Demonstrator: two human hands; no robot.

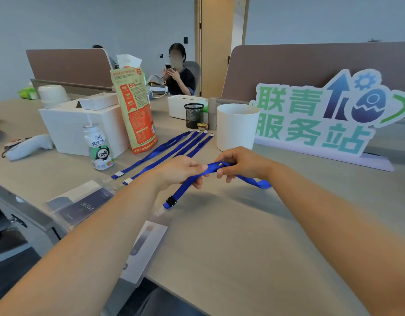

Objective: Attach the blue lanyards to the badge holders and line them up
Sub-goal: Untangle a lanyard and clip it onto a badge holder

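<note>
Both hands hold one blue lanyard (187, 187) above the middle of the table. My left hand (181, 171) pinches its strap; my right hand (240, 161) grips it just to the right, and a loop trails out past that hand. The strap's lower end carries a black buckle and a clear clip joined to a badge holder (149, 245) lying at the near table edge. Behind my left forearm, two or more blue lanyards (165, 151) lie side by side, running diagonally. Their badge holders (80, 202) rest at the near left edge, one partly hidden by my arm.
On the far left stand a white box (69, 126), a small drink bottle (98, 148) and an orange-green tissue pack (135, 110). A black mesh cup (193, 115), a white round container (236, 126) and a green-lettered sign (322, 117) line the back. A person sits beyond the desk.
</note>
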